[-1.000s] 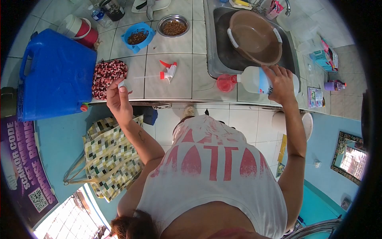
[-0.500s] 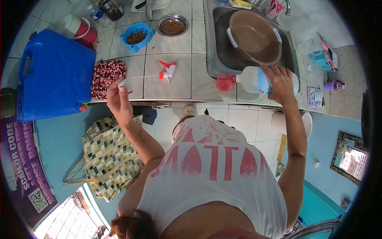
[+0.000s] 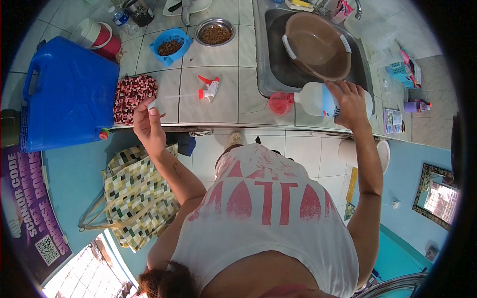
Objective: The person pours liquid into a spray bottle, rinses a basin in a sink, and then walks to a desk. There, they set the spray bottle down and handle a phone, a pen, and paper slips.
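Two hands work at a pale tiled counter [image 3: 218, 107]. At ten o'clock lies a big blue plastic jerrycan [image 3: 69, 92]; at one o'clock a brown plastic basin [image 3: 318, 47] sits in the sink. The right hand [image 3: 350, 102] is clamped around a white plastic bottle with a pink funnel [image 3: 310, 99], tilted sideways. The left hand [image 3: 148, 124] pinches a small white cap [image 3: 152, 105], near a red-and-white spray trigger [image 3: 208, 88].

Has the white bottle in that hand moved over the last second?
No. The white bottle stays tipped over the counter edge beside the sink, gripped by the right hand.
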Demonstrator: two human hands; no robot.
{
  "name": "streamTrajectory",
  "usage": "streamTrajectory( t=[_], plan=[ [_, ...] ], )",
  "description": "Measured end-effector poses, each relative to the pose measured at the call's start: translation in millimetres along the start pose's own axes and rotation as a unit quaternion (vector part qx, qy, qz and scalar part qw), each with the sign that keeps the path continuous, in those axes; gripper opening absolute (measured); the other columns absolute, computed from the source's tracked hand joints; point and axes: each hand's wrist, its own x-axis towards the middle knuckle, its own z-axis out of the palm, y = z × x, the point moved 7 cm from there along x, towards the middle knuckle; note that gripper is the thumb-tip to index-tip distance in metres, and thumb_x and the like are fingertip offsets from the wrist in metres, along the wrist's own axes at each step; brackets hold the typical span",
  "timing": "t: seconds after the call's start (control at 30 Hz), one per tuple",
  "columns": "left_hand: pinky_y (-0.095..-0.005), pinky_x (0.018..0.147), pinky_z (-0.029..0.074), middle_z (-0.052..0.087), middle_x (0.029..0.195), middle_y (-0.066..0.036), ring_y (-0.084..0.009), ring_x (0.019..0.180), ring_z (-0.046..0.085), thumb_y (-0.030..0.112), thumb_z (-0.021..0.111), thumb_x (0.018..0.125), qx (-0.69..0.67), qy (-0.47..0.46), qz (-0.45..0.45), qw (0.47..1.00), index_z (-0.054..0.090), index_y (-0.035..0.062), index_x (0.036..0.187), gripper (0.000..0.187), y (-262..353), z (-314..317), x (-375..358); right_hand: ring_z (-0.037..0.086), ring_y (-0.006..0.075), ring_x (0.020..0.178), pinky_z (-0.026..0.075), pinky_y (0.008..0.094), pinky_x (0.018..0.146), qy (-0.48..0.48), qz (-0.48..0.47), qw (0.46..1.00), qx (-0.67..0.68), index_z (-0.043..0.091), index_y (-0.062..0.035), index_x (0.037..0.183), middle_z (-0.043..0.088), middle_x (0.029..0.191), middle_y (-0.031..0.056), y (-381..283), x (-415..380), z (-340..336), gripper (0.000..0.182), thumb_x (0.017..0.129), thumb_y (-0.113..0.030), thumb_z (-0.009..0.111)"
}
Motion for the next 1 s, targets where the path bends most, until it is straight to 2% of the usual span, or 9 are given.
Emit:
streamTrajectory(
  t=[0.47,0.83,1.0],
  plan=[
    [-0.0212,0.06,0.045,0.052,0.079,0.0,-0.0041,0.067,0.046,0.017,0.053,0.084,-0.001,-0.005,0.001,1.0,0.052,-0.0012,0.103,0.027,-1.4,0.2,-1.5,0.045,0.0255,0.107,0.033,0.0441,0.091,-0.001,-0.002,1.0,-0.004,0.041,-0.0227,0.122,0.048,0.111,0.0044,0.7,0.4,0.5,0.092,0.038,-0.002,0.073],
    [-0.0222,0.06,0.047,0.054,0.093,-0.004,-0.0052,0.071,0.048,0.018,0.053,0.085,0.005,-0.005,0.004,1.0,0.052,-0.0014,0.104,0.027,-0.3,1.1,-1.1,0.046,0.025,0.105,0.034,0.0434,0.09,0.007,-0.007,1.0,-0.01,0.042,-0.0217,0.122,0.049,0.11,0.005,0.0,0.3,-1.7,0.091,0.039,-0.004,0.073],
    [-0.022,0.061,0.047,0.055,0.092,-0.003,-0.0051,0.071,0.048,0.017,0.053,0.084,0.0,-0.006,-0.002,1.0,0.052,-0.0014,0.104,0.027,-1.5,1.3,-1.4,0.046,0.0251,0.105,0.034,0.0432,0.09,0.002,-0.004,1.0,-0.009,0.042,-0.0216,0.121,0.049,0.11,0.005,-0.8,0.9,-1.9,0.091,0.038,-0.004,0.074]
  ],
)
